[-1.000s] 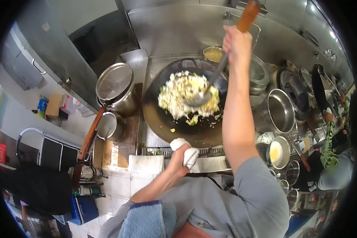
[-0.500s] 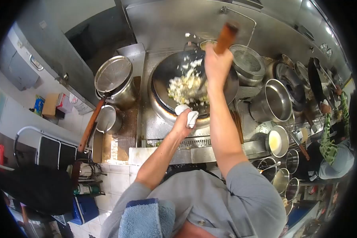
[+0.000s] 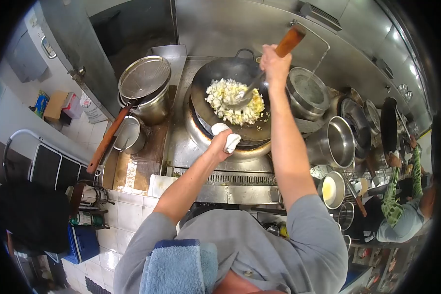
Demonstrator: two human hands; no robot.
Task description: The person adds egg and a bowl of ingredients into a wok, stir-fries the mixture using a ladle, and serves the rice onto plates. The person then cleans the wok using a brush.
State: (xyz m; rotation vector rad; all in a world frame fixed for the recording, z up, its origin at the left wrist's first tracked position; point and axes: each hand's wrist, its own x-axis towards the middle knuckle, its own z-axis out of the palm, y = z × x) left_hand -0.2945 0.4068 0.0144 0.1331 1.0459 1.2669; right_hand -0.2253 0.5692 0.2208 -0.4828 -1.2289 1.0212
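A black wok (image 3: 208,105) sits on the burner ring in front of me, its near rim low. Chopped white and yellow food (image 3: 225,95) lies heaped in it. At the near rim, my left hand (image 3: 220,147) is closed round a folded white cloth (image 3: 232,142); the wok's grip beneath is hidden. My right hand (image 3: 276,67), above the wok's right side, is wrapped round the wooden handle (image 3: 290,41) of a metal ladle (image 3: 250,91). The ladle's bowl rests in the food.
On the left, a strainer (image 3: 145,78) tops a metal pot (image 3: 154,115), beside a smaller pot (image 3: 132,134). A lidded pot (image 3: 307,95) and a deep steel pot (image 3: 339,142) stand right. Further right, another person's patterned sleeve (image 3: 392,201) shows near a dark pan (image 3: 389,125).
Bits of food were in the air above the wok; now the food lies gathered in it. My right hand and the ladle have shifted right and up. My left hand keeps hold of the cloth.
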